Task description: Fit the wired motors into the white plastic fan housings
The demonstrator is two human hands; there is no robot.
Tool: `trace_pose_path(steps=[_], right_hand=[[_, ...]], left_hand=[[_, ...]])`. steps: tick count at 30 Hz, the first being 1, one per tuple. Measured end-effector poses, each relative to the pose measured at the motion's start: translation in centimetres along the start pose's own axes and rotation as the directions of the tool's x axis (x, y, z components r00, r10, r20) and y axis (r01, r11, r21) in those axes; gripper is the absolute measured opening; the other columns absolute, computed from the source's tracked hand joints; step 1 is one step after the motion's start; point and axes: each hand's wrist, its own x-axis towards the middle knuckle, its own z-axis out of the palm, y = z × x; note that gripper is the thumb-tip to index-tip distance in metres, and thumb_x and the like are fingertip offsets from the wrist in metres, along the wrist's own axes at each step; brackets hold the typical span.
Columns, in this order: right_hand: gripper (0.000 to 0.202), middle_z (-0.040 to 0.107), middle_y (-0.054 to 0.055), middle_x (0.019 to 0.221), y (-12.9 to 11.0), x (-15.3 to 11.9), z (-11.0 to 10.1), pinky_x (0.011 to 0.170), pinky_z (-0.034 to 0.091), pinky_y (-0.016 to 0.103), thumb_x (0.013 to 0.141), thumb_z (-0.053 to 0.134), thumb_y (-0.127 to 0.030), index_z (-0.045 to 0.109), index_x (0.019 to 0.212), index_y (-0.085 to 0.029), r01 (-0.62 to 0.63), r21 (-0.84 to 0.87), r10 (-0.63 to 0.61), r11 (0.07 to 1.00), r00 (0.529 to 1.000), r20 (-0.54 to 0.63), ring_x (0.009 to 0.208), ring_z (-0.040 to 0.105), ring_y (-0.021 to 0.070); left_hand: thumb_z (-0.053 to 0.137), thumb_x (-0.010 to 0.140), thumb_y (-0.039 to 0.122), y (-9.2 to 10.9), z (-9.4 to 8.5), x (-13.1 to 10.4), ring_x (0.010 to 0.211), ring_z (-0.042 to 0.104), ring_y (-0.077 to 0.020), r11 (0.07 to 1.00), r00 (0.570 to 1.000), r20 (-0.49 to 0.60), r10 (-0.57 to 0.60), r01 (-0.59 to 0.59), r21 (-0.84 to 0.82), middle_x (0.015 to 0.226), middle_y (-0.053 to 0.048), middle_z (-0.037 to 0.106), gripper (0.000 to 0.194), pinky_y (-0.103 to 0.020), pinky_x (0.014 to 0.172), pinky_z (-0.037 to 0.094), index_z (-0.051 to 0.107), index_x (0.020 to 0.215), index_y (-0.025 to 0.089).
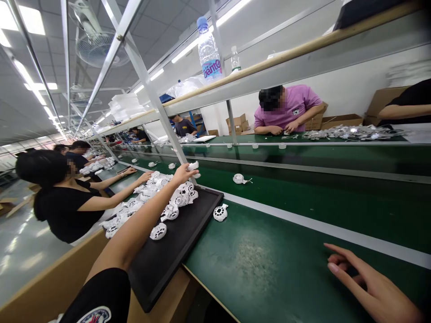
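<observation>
Right hand [370, 287] on bare green belt [269, 260]

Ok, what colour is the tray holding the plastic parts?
Black tray, with white parts piled on it; head view.

The water bottle [209, 49] on the upper shelf [303, 51] bears a label that seems to read "Ganten".

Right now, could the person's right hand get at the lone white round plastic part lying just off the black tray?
Probably yes: the right hand hovers over bare green belt, and nothing lies between it and the white round plastic part beside the black tray.
</observation>
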Motion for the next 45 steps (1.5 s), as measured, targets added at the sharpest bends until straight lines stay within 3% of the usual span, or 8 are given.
trace_pose_path(steps=[3, 9, 14, 18, 22, 28, 35, 45], right_hand=[[0.063, 0.07, 0.007, 0.118, -3.1, -0.7, -0.8, 0.066, 0.062, 0.029, 0.098, 0.055, -0.066, 0.046, 0.154, -0.037, -0.022, 0.033, 0.016, 0.999, 0.985, 0.171, 0.076, 0.071, 0.0188], [0.067, 0.033, 0.013, 0.165, -7.9, -1.8, -1.1, 0.082, 0.065, 0.042, 0.102, 0.052, -0.057, 0.027, 0.163, -0.042, 0.193, -0.115, -0.203, 0.974, 0.976, -0.085, 0.115, 0.067, 0.0293], [0.049, 0.062, 0.012, 0.138, -7.5, -2.1, -2.3, 0.1, 0.058, 0.05, 0.105, 0.052, -0.046, 0.046, 0.152, -0.036, 0.271, -0.164, -0.302, 0.948, 0.93, -0.208, 0.124, 0.064, 0.0329], [0.055, 0.068, 0.009, 0.13, -7.0, -1.9, -3.3, 0.095, 0.059, 0.043, 0.104, 0.046, -0.057, 0.043, 0.153, -0.032, -0.018, 0.061, 0.029, 0.998, 0.983, -0.18, 0.105, 0.07, 0.027], [0.053, 0.067, 0.01, 0.124, -5.8, -1.1, -2.7, 0.102, 0.049, 0.059, 0.104, 0.036, -0.065, 0.064, 0.137, -0.034, -0.097, -0.201, 0.102, 0.975, 0.995, 0.012, 0.116, 0.062, 0.0344], [0.062, 0.055, 0.009, 0.151, -5.6, -1.5, -3.4, 0.108, 0.047, 0.06, 0.105, 0.035, -0.064, 0.036, 0.162, -0.039, 0.009, -0.301, 0.017, 0.954, 0.996, 0.083, 0.135, 0.053, 0.0358], [0.059, 0.062, 0.005, 0.138, -5.9, -1.9, -4.1, 0.096, 0.058, 0.049, 0.1, 0.045, -0.069, 0.044, 0.156, -0.049, 0.099, -0.254, -0.041, 0.962, 0.973, 0.226, 0.12, 0.063, 0.0324], [0.073, 0.063, 0.008, 0.14, -3.8, -1.9, -3.2, 0.094, 0.057, 0.055, 0.095, 0.051, -0.074, 0.037, 0.161, -0.046, 0.066, -0.284, -0.002, 0.957, 0.975, 0.221, 0.119, 0.063, 0.0377]], left_hand=[[0.076, 0.085, 0.06, 4.6, 5.0, -0.6, 0.114, 0.069, -0.0294, 0.944, 0.996, 0.056, 0.067, -0.045, -0.326, 0.123, -0.014, 0.071, 0.065, -0.045, 0.097, 0.059, 0.064, 0.129, 0.014], [0.085, 0.078, 0.055, 17.6, 23.0, -9.6, 0.108, 0.074, -0.0289, 0.651, 0.88, 0.34, 0.333, 0.046, -0.757, 0.121, -0.015, 0.074, 0.066, -0.044, 0.096, 0.06, 0.068, 0.125, 0.012], [0.077, 0.086, 0.057, 24.0, 30.2, -18.2, 0.108, 0.075, -0.0275, 0.484, 0.707, 0.521, 0.479, 0.283, -0.828, 0.123, -0.018, 0.073, 0.058, -0.037, 0.087, 0.063, 0.067, 0.124, 0.014], [0.063, 0.094, 0.063, 21.6, 28.3, -18.0, 0.079, 0.079, -0.0208, 0.687, 0.779, 0.525, 0.343, 0.174, -0.706, 0.114, -0.015, 0.075, 0.059, -0.025, 0.061, 0.055, 0.056, 0.133, 0.019], [0.046, 0.104, 0.057, 15.9, 24.9, -17.4, 0.064, 0.074, -0.0205, 0.982, 0.919, 0.366, 0.148, -0.092, -0.166, 0.083, -0.004, 0.075, 0.054, -0.028, 0.063, 0.05, 0.046, 0.149, 0.028], [0.047, 0.103, 0.053, 12.6, 20.9, -18.1, 0.106, 0.072, -0.0353, 0.937, 0.961, 0.246, 0.127, -0.197, 0.287, 0.099, -0.014, 0.076, 0.041, -0.042, 0.088, 0.05, 0.072, 0.118, 0.024], [0.049, 0.096, 0.009, 12.2, 16.1, -16.8, 0.147, 0.046, -0.0308, 0.633, 0.572, 0.655, 0.494, -0.753, 0.18, 0.163, -0.007, 0.048, 0.063, -0.044, 0.109, 0.044, 0.049, 0.154, 0.034], [0.063, 0.1, 0.045, 5.4, 10.5, -22.6, 0.103, 0.068, -0.0295, 0.613, 0.876, 0.443, 0.192, -0.459, 0.643, 0.113, -0.012, 0.07, 0.037, -0.039, 0.086, 0.046, 0.067, 0.129, 0.022]])
